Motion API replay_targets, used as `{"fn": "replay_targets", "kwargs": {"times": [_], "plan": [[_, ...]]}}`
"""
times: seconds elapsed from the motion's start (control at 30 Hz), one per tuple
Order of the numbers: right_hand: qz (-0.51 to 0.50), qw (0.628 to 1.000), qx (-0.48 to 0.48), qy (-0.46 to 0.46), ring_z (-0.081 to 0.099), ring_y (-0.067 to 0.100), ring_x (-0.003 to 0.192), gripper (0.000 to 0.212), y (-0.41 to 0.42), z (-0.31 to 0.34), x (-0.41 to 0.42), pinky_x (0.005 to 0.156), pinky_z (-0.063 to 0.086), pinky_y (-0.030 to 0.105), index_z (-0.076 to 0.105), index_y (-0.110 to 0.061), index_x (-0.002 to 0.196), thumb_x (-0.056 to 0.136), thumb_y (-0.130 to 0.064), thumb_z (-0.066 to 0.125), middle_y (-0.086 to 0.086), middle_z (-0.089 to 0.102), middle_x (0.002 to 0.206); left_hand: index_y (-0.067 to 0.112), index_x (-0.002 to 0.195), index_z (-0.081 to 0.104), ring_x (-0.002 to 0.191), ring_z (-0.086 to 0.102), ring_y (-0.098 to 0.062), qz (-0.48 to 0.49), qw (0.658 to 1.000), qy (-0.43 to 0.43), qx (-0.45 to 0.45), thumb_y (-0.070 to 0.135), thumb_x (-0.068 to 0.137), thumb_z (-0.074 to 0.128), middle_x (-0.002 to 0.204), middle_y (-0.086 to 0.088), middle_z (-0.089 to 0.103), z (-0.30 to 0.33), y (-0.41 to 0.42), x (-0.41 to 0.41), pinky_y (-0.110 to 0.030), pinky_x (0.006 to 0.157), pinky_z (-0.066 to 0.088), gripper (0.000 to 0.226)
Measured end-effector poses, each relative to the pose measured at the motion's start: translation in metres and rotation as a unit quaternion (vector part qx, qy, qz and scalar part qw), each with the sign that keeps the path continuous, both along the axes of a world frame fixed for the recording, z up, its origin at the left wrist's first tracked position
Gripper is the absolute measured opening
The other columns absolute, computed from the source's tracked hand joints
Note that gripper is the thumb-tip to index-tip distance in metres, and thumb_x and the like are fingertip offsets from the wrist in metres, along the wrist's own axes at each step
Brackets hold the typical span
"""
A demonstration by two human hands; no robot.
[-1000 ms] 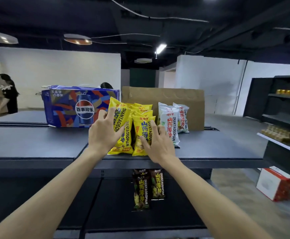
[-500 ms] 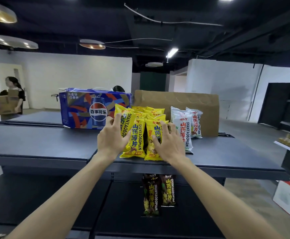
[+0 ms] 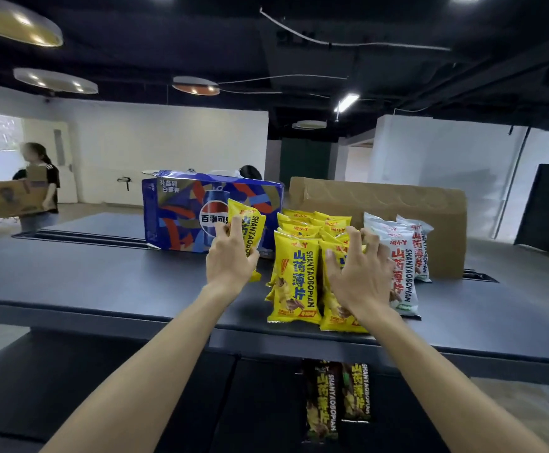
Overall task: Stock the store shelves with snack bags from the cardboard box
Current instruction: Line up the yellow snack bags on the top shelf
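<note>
on the lower shelf (image 3: pixel 168 403), nearest, two dark snack bags (image 3: pixel 335 400) lie flat, likely a separate flavour kept apart. above, on the top shelf (image 3: pixel 87 282), the right hand (image 3: pixel 359 276) rests with spread fingers against the front of the yellow snack bags (image 3: pixel 294 279), probably steadying the upright rows so they do not topple. the left hand (image 3: pixel 230 259) grips a single yellow bag (image 3: pixel 248 223), held upright just left of the rows, seemingly to start a new row there. white snack bags (image 3: pixel 404 266) stand right of the yellow ones. behind, a blue soda carton (image 3: pixel 181 217) limits room to the far left, and the cardboard box (image 3: pixel 381 204) stands far right. a person carrying a box (image 3: pixel 12 197) is far off left.
</note>
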State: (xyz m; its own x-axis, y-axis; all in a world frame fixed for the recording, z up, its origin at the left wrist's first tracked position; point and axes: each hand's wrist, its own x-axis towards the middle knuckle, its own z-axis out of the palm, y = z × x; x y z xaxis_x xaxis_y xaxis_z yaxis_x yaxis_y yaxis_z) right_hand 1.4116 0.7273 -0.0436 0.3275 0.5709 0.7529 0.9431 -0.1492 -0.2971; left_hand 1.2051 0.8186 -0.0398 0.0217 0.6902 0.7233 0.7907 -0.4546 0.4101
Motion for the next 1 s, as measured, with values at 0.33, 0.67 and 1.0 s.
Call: {"fn": "replay_targets", "kwargs": {"times": [0.33,0.67,1.0], "plan": [[-0.004,1.000,0.004,-0.007,0.035,0.028,0.128,0.047,0.029,0.012,-0.011,0.099,0.036,0.056,0.046,-0.026,0.129,0.092,-0.054,0.049,0.004,0.037,0.139,0.016,0.141,0.027,0.100,0.061,-0.036,-0.036,0.999,0.028,-0.021,0.029,0.089,0.067,0.126,-0.020,0.043,-0.020,0.084,0.020,-0.040,0.077,0.054,0.066],[0.031,0.998,0.043,-0.018,0.036,0.023,0.125,0.047,0.021,0.002,-0.011,0.098,0.040,0.055,0.048,-0.027,0.126,0.090,-0.058,0.046,0.000,0.037,0.138,0.010,0.151,0.014,0.119,0.049,-0.039,-0.037,0.999,0.001,-0.023,0.028,0.096,0.055,0.136,-0.023,0.027,-0.038,0.130,0.058,-0.040,0.086,0.052,0.071],[0.059,0.995,0.079,-0.017,0.038,0.023,0.125,0.046,0.014,-0.003,-0.010,0.099,0.037,0.053,0.051,-0.024,0.125,0.090,-0.053,0.048,0.001,0.038,0.137,0.017,0.151,0.015,0.105,0.050,-0.045,-0.067,0.996,-0.028,-0.061,0.005,0.087,0.061,0.132,-0.027,0.029,-0.046,0.135,0.066,-0.044,0.081,0.049,0.080]]}}
